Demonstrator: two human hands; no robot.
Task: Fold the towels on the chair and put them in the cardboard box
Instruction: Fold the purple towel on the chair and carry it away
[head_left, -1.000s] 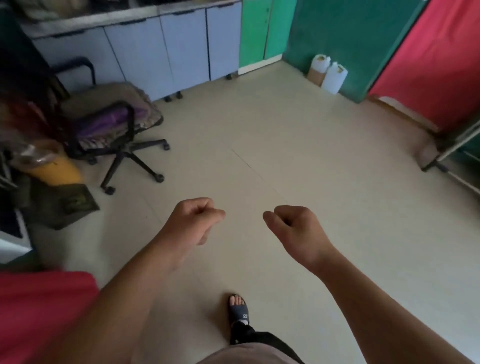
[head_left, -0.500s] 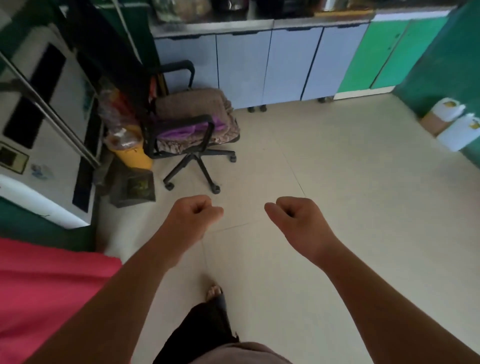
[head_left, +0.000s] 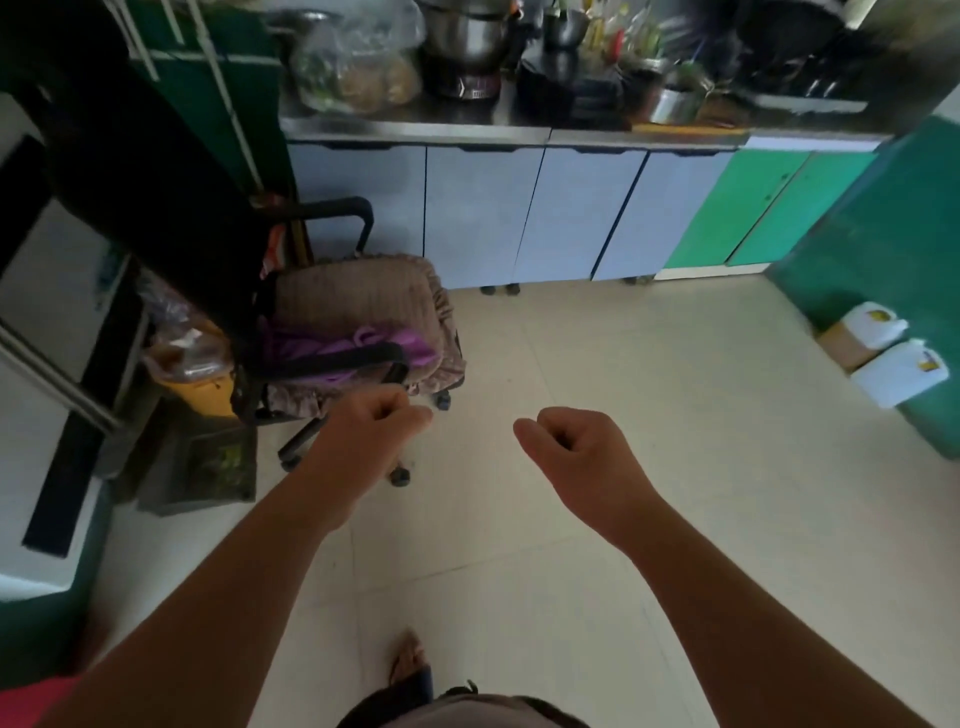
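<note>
Towels (head_left: 332, 345), a purple bundle as far as the blur lets me tell, lie on the seat of the office chair (head_left: 358, 312) at the left of the scene, beyond and slightly left of both hands. Its long axis runs left to right across the near half of the seat, just behind the near armrest (head_left: 332, 361), on top of a brownish seat cover (head_left: 363, 296). The left hand (head_left: 363, 441) is clenched in a loose fist with nothing in it, and sits just on the near side of the chair's edge; I judge it the nearer one for the first reach. The right hand (head_left: 582, 457) is also curled shut and empty, over bare floor (head_left: 649, 415) further right, well apart from the chair. No cardboard box that is clearly the task's can be made out; a small brown carton (head_left: 844, 345) stands at the far right beside two white jugs (head_left: 893, 364), its contents hidden. Nothing has been folded yet, by my reading.
</note>
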